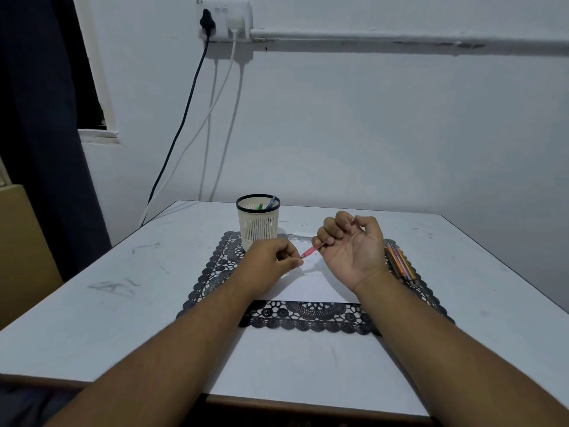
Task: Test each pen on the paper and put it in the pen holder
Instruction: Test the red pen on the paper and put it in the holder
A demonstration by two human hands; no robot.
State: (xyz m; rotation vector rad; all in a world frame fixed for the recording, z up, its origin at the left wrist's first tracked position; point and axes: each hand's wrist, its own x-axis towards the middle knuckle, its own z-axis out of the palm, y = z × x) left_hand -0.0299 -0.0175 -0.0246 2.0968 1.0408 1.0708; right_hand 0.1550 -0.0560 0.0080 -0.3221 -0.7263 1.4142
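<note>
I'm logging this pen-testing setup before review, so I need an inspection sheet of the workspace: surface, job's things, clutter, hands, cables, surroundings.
Surface: white table, scuffed with pen marks; black lace placemat on it.
Job's things: white paper on the placemat; cream pen holder with pens inside; pink pen held above the paper; untested pens lying right of the paper.
Clutter: clear case behind the hands.
Hands: left hand pinches the pink pen's tip end; right hand grips its other end.
Cables: black cable and white cables hang from the wall socket.
Surroundings: white wall, dark curtain.
</note>
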